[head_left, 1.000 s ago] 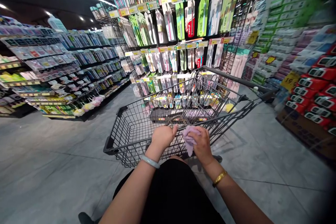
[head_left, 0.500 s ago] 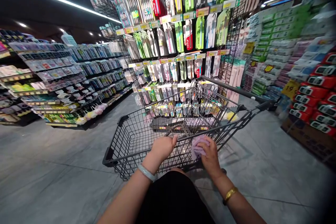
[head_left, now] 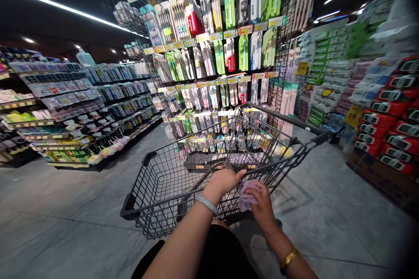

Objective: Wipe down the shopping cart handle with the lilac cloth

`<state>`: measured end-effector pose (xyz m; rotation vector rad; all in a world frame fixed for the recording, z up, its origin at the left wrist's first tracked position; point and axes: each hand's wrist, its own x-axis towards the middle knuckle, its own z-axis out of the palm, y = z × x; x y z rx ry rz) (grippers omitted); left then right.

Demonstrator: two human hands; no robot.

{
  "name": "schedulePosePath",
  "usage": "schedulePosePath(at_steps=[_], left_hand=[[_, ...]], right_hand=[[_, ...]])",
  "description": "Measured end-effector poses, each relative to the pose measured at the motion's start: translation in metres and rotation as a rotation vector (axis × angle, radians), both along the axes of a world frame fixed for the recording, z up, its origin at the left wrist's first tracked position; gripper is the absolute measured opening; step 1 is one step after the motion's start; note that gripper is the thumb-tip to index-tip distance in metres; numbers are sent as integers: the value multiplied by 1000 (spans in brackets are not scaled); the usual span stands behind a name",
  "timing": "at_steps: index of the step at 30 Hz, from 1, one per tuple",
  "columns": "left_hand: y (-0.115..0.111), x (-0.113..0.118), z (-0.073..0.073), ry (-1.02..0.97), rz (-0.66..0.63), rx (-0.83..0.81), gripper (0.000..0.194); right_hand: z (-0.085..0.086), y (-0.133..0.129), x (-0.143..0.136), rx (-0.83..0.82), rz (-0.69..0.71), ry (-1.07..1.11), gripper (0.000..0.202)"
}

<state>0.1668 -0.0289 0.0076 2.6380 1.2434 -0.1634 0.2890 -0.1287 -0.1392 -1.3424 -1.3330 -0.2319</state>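
A dark wire shopping cart point(head_left: 157, 202) stands across in front of me, its basket end at the left and its handle point(head_left: 288, 118) at the upper right. My left hand point(head_left: 224, 182), with a pale bracelet on the wrist, is closed over the cart's near top rail. Just right of it, my right hand point(head_left: 261, 202) grips a crumpled light purple cloth point(head_left: 248, 195) against the cart's near wire side. A gold bracelet point(head_left: 288, 258) is on the right wrist. No goods show in the basket.
Behind the cart rises a rack of packaged toothbrushes point(head_left: 229, 59). Long shelves of goods point(head_left: 121, 91) stand at the left. Stacked red packs point(head_left: 389, 126) and green and white packs point(head_left: 327, 61) line the right. Grey floor tiles point(head_left: 65, 218) surround the cart.
My left hand has slid right along the cart's rail, closer to my right hand. My right hand keeps the cloth at the cart's side. The view has shifted slightly.
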Motion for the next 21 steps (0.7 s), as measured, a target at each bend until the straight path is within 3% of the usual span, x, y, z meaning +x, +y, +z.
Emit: schedulePosePath(at_steps=[4, 7, 12, 14, 16, 19, 21], left_hand=[[3, -3, -3, -4, -32, -25, 100], [2, -3, -2, -18, -1, -18, 99], [-1, -4, -1, -31, 10, 28, 97], [-2, -5, -1, -33, 11, 26, 96], [-1, -5, -1, -35, 3, 22, 95], [0, -5, -2, -28, -9, 15, 95], [0, -5, -2, -20, 0, 11, 95]], right_hand=[[22, -5, 16, 46, -129, 109, 39], [35, 3, 19, 88, -112, 85, 36], [-3, 9, 8, 55, -44, 28, 43], [-9, 5, 8, 31, -46, 61, 43], [3, 0, 12, 30, -83, 110, 41], [35, 1, 22, 66, -122, 163, 36], [42, 6, 25, 87, -121, 147, 33]])
